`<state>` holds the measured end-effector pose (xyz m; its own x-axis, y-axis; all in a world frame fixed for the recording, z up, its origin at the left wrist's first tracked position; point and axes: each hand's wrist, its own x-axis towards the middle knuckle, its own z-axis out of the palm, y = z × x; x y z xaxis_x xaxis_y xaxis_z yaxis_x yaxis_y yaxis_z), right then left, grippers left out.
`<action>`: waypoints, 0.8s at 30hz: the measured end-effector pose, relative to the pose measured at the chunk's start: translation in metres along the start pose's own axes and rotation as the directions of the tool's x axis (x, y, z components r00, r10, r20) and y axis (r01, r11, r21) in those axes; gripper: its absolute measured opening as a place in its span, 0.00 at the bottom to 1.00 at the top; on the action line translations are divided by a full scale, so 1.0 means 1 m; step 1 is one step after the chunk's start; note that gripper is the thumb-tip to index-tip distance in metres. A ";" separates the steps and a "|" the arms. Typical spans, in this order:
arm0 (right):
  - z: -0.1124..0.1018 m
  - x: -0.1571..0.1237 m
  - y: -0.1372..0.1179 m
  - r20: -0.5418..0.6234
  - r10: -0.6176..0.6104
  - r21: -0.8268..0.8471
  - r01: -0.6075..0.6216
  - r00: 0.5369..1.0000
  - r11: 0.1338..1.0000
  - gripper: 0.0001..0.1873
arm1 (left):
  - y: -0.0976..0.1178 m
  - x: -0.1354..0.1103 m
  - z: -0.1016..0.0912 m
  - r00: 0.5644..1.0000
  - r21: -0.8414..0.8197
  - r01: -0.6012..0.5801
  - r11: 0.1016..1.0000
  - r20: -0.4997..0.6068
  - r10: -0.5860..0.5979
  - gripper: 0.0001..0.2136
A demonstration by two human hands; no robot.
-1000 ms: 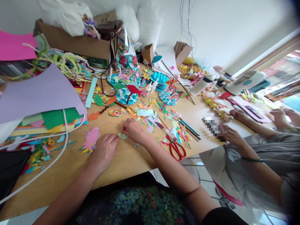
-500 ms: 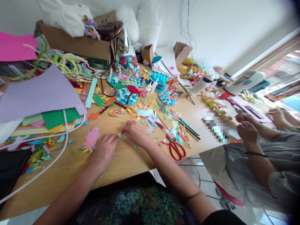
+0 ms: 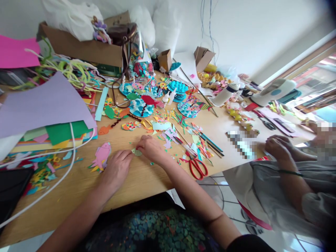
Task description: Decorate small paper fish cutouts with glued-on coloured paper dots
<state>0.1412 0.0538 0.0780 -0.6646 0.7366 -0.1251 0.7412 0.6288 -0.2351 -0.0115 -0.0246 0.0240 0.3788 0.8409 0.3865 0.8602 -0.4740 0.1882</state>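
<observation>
A small pale green paper piece (image 3: 136,152) lies low over the wooden table between my hands. My left hand (image 3: 119,166) has its fingers together, the tips on the paper's left edge. From the other side, my right hand (image 3: 150,148) pinches the paper with bent fingers, which hide part of it. Just left of my left hand rests a pink paper fish (image 3: 103,154) with yellow and purple fins. Above my hands are a spotted paper fish (image 3: 131,126) and an orange paper fish (image 3: 105,130). Red-handled scissors (image 3: 198,168) lie to the right of my right arm.
Paper scraps (image 3: 172,134) and pencils (image 3: 211,144) are spread beyond my right hand. Blue decorated discs (image 3: 141,107) and glue bottles (image 3: 172,97) stand farther back. White cable (image 3: 74,150) crosses the left side by stacked coloured paper (image 3: 47,105). A co-worker's hands (image 3: 279,147) are at right.
My hands stay almost still on the pale green paper. At the right, the co-worker's hands have shifted slightly and come closer together.
</observation>
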 end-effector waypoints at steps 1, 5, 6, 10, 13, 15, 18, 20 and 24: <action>0.000 0.000 0.001 -0.015 -0.003 0.006 0.003 1.000 1.000 0.13 | 0.000 0.000 0.000 1.000 -0.005 0.001 1.000 -0.001 -0.001 0.14; 0.003 0.001 0.002 -0.034 -0.007 0.011 0.007 0.999 1.000 0.13 | 0.000 0.000 0.000 1.000 -0.019 0.002 1.000 -0.005 -0.002 0.14; 0.004 0.001 0.002 -0.025 -0.007 0.008 0.007 1.000 1.000 0.13 | 0.000 0.000 0.000 1.000 -0.020 0.003 1.000 -0.004 -0.003 0.14; 0.006 0.001 0.001 -0.015 -0.006 0.004 0.006 1.000 1.000 0.13 | 0.000 0.000 0.000 1.000 -0.026 -0.001 1.000 -0.004 0.001 0.14; 0.005 0.002 0.001 -0.032 -0.017 0.019 0.017 0.999 1.000 0.13 | 0.000 0.000 0.000 1.000 -0.025 -0.010 1.000 0.000 0.010 0.14; 0.004 0.002 0.000 -0.032 -0.005 0.026 0.006 0.999 1.000 0.13 | -0.001 0.000 0.000 1.000 -0.022 -0.010 1.000 -0.003 0.010 0.14; 0.001 0.002 -0.001 -0.001 0.031 0.033 -0.031 1.000 0.999 0.13 | -0.001 0.000 0.001 1.000 -0.025 -0.009 1.000 -0.007 0.009 0.14; -0.003 0.002 -0.003 0.007 0.052 0.041 -0.052 0.999 0.998 0.13 | -0.001 -0.001 0.002 1.000 -0.030 -0.008 1.000 -0.008 0.008 0.14; -0.008 0.003 -0.007 0.020 0.075 0.030 -0.075 0.997 0.997 0.14 | 0.000 -0.001 0.003 1.000 -0.034 0.006 0.999 -0.022 -0.007 0.15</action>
<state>0.1351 0.0537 0.0872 -0.6091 0.7765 -0.1614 0.7859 0.5637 -0.2540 -0.0113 -0.0246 0.0212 0.3656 0.8382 0.4047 0.8504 -0.4775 0.2209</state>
